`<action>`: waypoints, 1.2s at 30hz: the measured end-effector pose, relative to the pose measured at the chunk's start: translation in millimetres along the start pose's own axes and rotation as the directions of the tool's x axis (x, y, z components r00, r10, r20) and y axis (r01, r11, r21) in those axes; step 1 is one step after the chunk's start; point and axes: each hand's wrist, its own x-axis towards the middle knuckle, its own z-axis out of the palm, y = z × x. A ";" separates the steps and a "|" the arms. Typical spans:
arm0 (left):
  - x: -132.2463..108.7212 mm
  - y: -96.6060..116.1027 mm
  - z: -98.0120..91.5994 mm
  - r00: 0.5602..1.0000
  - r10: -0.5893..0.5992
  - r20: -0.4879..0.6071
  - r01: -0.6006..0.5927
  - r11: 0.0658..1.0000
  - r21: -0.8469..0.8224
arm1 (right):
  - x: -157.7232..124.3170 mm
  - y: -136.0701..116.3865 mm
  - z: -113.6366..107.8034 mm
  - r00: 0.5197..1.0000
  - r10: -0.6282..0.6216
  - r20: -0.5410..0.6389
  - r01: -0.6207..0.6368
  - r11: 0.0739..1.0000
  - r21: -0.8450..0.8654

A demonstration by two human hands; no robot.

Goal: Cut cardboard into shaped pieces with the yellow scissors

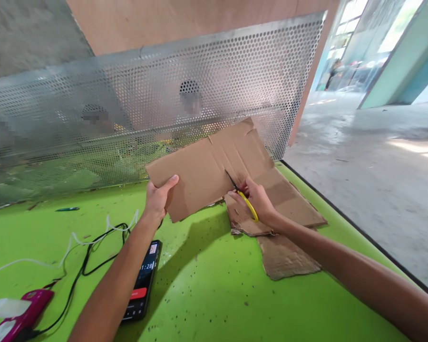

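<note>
A brown cardboard sheet [199,171] is held lifted above the green table [214,285]. My left hand [159,197] grips its lower left edge, thumb on top. My right hand [255,199] is closed on yellow-handled scissors [243,197], whose dark blades point up into the cardboard along a cut line. More cardboard pieces [288,237] lie flat on the table under and to the right of my right hand.
A perforated metal screen [146,104] stands along the table's far edge. A phone [144,278] with a lit screen lies under my left forearm. Black and white cables [92,247], a pink device [24,313] and a pen [67,209] lie at left. The table's right edge [360,232] drops to concrete floor.
</note>
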 end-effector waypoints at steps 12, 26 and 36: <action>0.3 -5.0 -2.1 0.999 -0.003 0.037 0.002 1.000 0.021 | 3.8 -14.8 -14.5 0.986 0.055 0.156 -0.042 0.995 -0.088; -5.0 -13.3 1.2 0.996 0.005 0.093 -0.013 0.996 0.090 | 5.1 -1.0 -8.5 0.975 0.122 0.188 -0.133 0.990 0.051; -4.1 -9.2 1.3 0.996 -0.007 0.089 0.002 0.998 0.063 | 3.0 -5.3 -11.0 0.993 -0.053 0.107 0.076 0.971 -0.224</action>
